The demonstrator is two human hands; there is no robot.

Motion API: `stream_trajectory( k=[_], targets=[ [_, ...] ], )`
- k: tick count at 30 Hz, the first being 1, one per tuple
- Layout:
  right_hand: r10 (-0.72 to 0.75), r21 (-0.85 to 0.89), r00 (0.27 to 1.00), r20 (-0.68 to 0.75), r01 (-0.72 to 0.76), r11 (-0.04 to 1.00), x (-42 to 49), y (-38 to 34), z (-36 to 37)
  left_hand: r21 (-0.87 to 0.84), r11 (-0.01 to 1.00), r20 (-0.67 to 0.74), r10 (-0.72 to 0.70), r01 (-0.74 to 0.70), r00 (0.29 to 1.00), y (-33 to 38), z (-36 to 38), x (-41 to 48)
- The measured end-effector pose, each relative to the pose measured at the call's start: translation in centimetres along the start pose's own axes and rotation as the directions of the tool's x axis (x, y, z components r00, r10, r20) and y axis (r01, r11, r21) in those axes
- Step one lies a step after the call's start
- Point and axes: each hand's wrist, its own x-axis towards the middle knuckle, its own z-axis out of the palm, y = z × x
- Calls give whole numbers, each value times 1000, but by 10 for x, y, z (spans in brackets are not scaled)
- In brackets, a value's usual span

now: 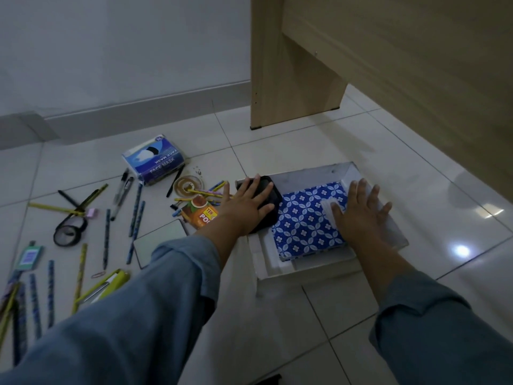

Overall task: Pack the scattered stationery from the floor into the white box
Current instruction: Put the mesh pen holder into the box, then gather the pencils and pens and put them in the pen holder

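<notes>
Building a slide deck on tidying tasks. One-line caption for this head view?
Left hand on a black case, right hand flat on a blue patterned book in the white box; pencils litter the floor.

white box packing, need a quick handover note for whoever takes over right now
Left hand: flat, fingers spread, pressing the black object at the left end of the white box; not gripping.
Right hand: flat, open, on the blue patterned book lying in the box.
Done: book and black object are in the box.
Left on the floor: face mask box, tea carton, tape rolls, mirror, many pencils and pens, a paper clip.
</notes>
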Motion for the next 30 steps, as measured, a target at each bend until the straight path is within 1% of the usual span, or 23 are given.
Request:
stream_trajectory(
  k=[2,5,8,11,13,14,16,18,21,22,23,25,27,28,30],
  targets=[
    [0,-25,1000,1,0,1000,0,0,1,-6,1000,-8,-10,10,1000,2,-1,-1],
    [5,-36,1000,-2,-5,999,1,-2,1,-75,996,-53,-42,38,998,5,-1,-5],
    [58,45,998,-33,-57,997,-1,-16,-6,-185,978,-114,-114,92,987,4,5,-15],
    [42,190,994,-99,-23,981,-5,-39,-10,-312,943,-142,-169,117,975,0,16,-34],
    [-11,362,981,-195,82,929,-10,-60,-15,-419,899,-173,-214,125,962,-5,22,-46],
    [-43,453,963,-266,164,876,-14,-72,-19,-474,870,-177,-247,138,953,-9,24,-51],
    [-87,587,904,-420,343,733,-25,-97,-34,-553,818,-186,-310,162,932,-20,24,-65],
    [-137,617,840,-525,487,618,-38,-125,-51,-617,771,-224,-364,157,904,-38,26,-82],
    [-323,559,745,-583,657,506,-62,-171,-69,-700,697,-241,-438,158,866,-70,32,-112],
    [-407,537,715,-569,697,474,-70,-189,-70,-708,685,-241,-465,173,852,-83,37,-122],
    [-499,528,693,-521,720,450,-79,-208,-70,-712,675,-244,-496,193,834,-96,42,-132],
    [-673,528,656,-340,726,441,-98,-250,-61,-743,622,-238,-590,246,772,-127,51,-151],
    [-787,510,605,-125,719,472,-119,-291,-43,-797,523,-208,-706,301,677,-160,61,-171],
    [-814,504,580,-26,711,490,-129,-310,-31,-820,467,-186,-765,331,617,-176,66,-181],
    [-820,497,553,145,676,544,-150,-348,-7,-852,355,-149,-869,385,472,-211,77,-202]
  ],
)
